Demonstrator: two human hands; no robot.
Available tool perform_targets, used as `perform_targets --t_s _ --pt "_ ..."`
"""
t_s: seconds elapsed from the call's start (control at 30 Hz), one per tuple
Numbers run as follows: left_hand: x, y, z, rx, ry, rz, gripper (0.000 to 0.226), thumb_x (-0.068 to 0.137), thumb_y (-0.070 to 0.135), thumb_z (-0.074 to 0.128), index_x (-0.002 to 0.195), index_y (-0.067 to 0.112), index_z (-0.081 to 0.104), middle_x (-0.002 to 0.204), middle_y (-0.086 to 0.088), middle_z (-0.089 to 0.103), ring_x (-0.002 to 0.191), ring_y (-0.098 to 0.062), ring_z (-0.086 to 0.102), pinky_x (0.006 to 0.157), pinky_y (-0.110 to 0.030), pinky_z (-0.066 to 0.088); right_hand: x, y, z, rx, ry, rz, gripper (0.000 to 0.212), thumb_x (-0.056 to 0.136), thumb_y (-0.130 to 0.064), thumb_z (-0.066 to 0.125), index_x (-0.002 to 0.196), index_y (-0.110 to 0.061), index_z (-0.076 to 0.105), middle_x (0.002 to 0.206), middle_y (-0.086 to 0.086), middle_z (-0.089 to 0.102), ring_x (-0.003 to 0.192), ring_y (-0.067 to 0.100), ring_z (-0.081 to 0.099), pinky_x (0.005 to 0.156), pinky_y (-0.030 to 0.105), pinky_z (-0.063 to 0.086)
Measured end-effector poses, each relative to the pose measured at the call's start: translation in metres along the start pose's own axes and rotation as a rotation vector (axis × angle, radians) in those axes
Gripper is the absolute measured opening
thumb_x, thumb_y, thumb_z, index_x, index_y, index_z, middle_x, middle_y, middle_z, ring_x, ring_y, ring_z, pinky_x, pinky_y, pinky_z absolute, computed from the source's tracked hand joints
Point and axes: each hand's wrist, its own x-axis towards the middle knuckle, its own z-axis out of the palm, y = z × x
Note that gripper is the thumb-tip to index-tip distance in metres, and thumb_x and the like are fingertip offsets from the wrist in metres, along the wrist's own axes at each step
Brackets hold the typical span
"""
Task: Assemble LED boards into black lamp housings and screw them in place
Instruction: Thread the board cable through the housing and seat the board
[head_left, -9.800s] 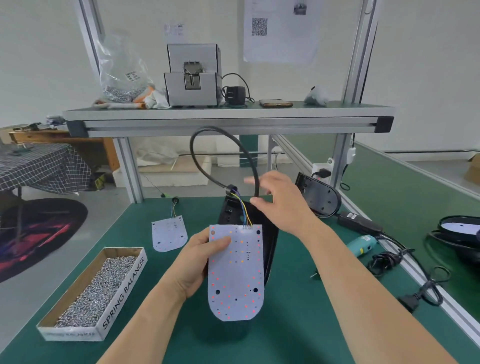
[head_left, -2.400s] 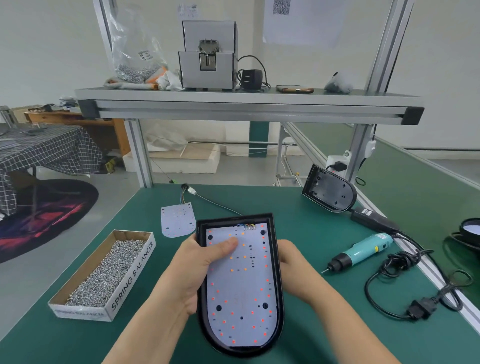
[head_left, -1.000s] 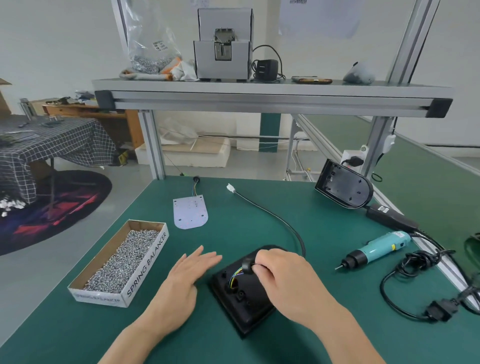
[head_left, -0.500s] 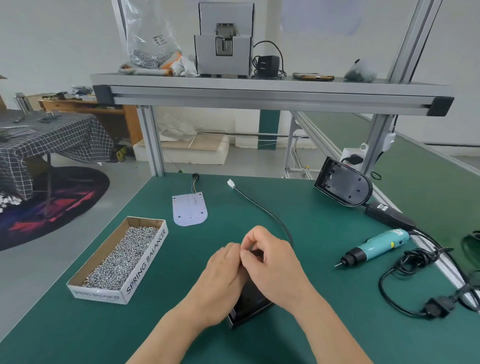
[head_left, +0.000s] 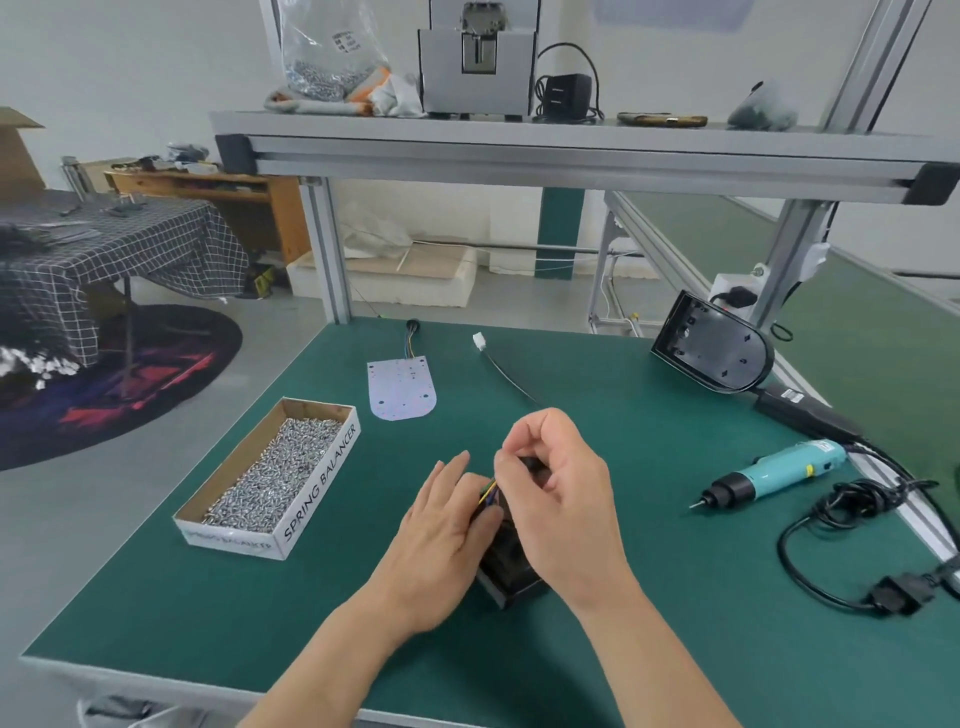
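A black lamp housing lies back side up on the green table, mostly hidden under both hands. My left hand rests flat on its left side with straight fingers. My right hand pinches the black cable grommet where the coloured wires leave the housing. The black cable runs away to a white connector. A spare LED board lies face down further back. A second black housing leans at the right.
A cardboard box of screws stands left of the hands. A teal electric screwdriver lies at the right with its coiled black cord. An aluminium shelf spans overhead with a grey screw feeder.
The housing with the LED board in it was turned over onto its face. My left hand came onto the housing, and my right hand took hold of the grommet at the cable exit.
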Motion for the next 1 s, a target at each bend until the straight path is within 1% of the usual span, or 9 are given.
perform_targets --t_s 0.17,0.3,0.37,0.5,0.57,0.73,0.83,0.9,1.0 --pt "0.002 0.015 -0.005 -0.172 0.165 -0.079 0.031 0.101 0.032 0.053 0.103 0.063 0.054 0.15 0.022 0.028 0.143 -0.006 0.019 0.106 -0.022 0.021 0.005 -0.007 -0.012 0.218 0.069 0.005 0.016 0.087 -0.011 0.061 0.084 -0.026 0.056 0.067 -0.011 0.059 0.055 0.002 0.054 0.054 0.012 0.042" --pt "0.003 0.024 -0.011 -0.24 0.184 -0.033 0.027 0.097 0.033 0.062 0.11 0.056 0.062 0.161 0.015 0.015 0.15 0.0 0.006 0.117 -0.029 0.021 0.001 -0.013 -0.015 0.252 0.119 -0.054 0.021 0.087 -0.01 0.062 0.084 -0.03 0.054 0.063 -0.013 0.054 0.057 0.003 0.048 0.057 0.011 0.043" --pt "0.006 0.029 -0.014 -0.252 0.175 -0.048 0.029 0.096 0.033 0.064 0.108 0.059 0.062 0.16 0.018 0.012 0.14 0.015 0.015 0.11 -0.012 0.023 0.002 -0.015 -0.017 0.282 0.139 -0.047 0.02 0.087 -0.011 0.062 0.084 -0.029 0.054 0.063 -0.015 0.051 0.057 0.003 0.045 0.057 0.013 0.042" --pt "0.014 0.042 -0.02 -0.254 0.256 -0.051 0.035 0.091 0.027 0.071 0.098 0.059 0.061 0.144 0.02 0.036 0.123 0.02 0.034 0.099 -0.007 0.033 0.01 -0.021 -0.031 0.301 0.106 0.048 0.012 0.089 -0.015 0.063 0.088 -0.024 0.056 0.066 -0.007 0.053 0.053 0.01 0.043 0.052 0.019 0.038" --pt "0.017 0.047 -0.024 -0.221 0.311 -0.008 0.036 0.088 0.023 0.074 0.099 0.057 0.065 0.135 0.019 0.042 0.12 0.015 0.04 0.098 -0.005 0.032 0.015 -0.029 -0.045 0.181 0.074 0.072 0.014 0.095 -0.008 0.063 0.091 -0.02 0.057 0.069 -0.005 0.059 0.046 0.013 0.046 0.048 0.02 0.039" --pt "0.021 0.06 -0.037 0.012 0.334 0.051 0.027 0.088 0.028 0.073 0.113 0.04 0.073 0.123 0.018 0.04 0.101 0.006 0.045 0.091 -0.016 0.037 0.006 -0.05 -0.074 -0.785 0.176 -0.205 0.015 0.093 -0.018 0.064 0.104 -0.028 0.065 0.115 -0.018 0.055 0.071 0.012 0.061 0.068 0.035 0.051" --pt "0.023 0.075 -0.045 0.166 0.33 0.1 0.027 0.088 0.03 0.073 0.114 0.038 0.072 0.12 0.016 0.042 0.085 -0.007 0.051 0.079 -0.019 0.035 0.002 -0.056 -0.067 -0.837 0.051 -0.275 0.028 0.097 -0.022 0.057 0.124 -0.024 0.063 0.135 -0.008 0.054 0.098 0.013 0.061 0.079 0.035 0.052" --pt "0.024 0.086 -0.051 0.23 0.31 0.13 0.026 0.087 0.028 0.071 0.112 0.037 0.071 0.121 0.014 0.042 0.086 -0.013 0.054 0.076 -0.023 0.036 0.006 -0.052 -0.059 -0.915 -0.15 -0.151 0.023 0.104 -0.03 0.044 0.124 -0.022 0.055 0.123 -0.007 0.056 0.107 0.02 0.059 0.085 0.037 0.049" --pt "0.026 0.092 -0.06 0.31 0.255 0.174 0.029 0.087 0.026 0.068 0.114 0.036 0.069 0.127 0.012 0.04 0.095 -0.013 0.057 0.079 -0.028 0.043 0.008 -0.039 -0.052 -0.968 -0.269 -0.124 0.015 0.107 -0.037 0.032 0.098 -0.027 0.036 0.094 -0.011 0.046 0.089 0.02 0.051 0.072 0.036 0.039"
